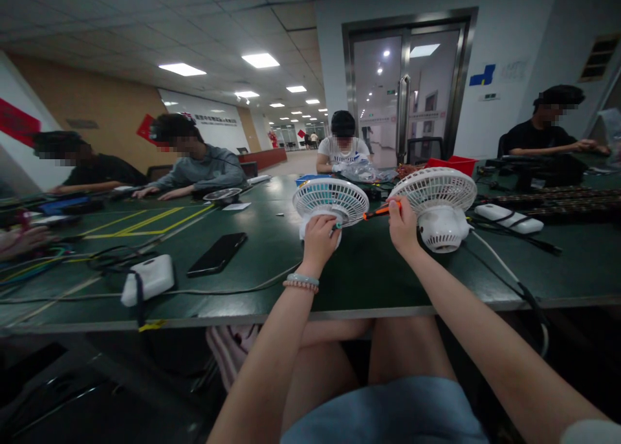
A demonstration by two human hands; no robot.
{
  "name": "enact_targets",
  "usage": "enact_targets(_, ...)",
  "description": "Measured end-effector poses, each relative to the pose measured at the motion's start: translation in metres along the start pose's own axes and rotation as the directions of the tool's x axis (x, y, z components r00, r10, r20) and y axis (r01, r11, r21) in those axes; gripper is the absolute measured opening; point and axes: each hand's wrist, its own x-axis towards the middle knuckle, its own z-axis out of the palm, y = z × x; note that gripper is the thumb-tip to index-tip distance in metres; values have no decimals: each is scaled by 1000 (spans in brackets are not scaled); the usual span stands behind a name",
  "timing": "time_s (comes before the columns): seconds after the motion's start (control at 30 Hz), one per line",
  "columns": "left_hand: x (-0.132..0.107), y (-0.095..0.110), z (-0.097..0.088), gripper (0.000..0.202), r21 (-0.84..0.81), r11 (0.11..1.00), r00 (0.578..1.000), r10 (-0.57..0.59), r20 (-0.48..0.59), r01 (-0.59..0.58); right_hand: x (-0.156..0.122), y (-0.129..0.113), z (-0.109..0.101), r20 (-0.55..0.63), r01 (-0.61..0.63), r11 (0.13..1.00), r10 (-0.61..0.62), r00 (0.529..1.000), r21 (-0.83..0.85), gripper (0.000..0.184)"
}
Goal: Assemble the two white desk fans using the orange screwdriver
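Note:
My left hand (319, 242) is closed over the back of a white fan (330, 198) with a round slatted guard, its fingers curled on the housing. A small teal piece (337, 225) shows at its fingertips; whether it is pinched or part of the fan I cannot tell. In my right hand (403, 227) is an orange and black screwdriver (377, 212), slanting left toward that fan. Its shaft does not show clearly. Just right of this hand, a second white fan (439, 204) stands on the green table, its cable running off to the right.
A black phone (217, 254) and a white plug box (148, 279) lie to the left, with a cable along the table's front edge (349, 313). At right is a white power strip (508, 218). A red bin (451, 165) stands behind the fans. Several people sit around the table.

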Motion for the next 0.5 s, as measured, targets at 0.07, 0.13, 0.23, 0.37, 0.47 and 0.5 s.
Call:
enact_targets(0.07,0,1,1,16,9,1000,1000,-2,6,2,0,-1,1,-13,-19,1000,19,1000,-2,33)
enact_targets(0.13,-1,2,0,17,20,1000,1000,-2,18,2,0,1,1,-1,-28,999,28,1000,28,33)
enact_targets(0.23,-2,2,-1,19,27,1000,1000,4,31,-5,1,4,2,7,-17,998,17,1000,68,32)
enact_targets(0.37,-3,-1,0,20,25,1000,1000,14,25,-14,2,4,3,1,-4,998,4,1000,68,32)
enact_targets(0.47,-4,-2,1,21,28,999,1000,16,19,-16,2,2,4,6,-23,997,22,1000,69,33)
enact_targets(0.5,-4,-2,1,21,28,999,1000,16,18,-17,2,1,4,8,-30,998,29,1000,64,34)
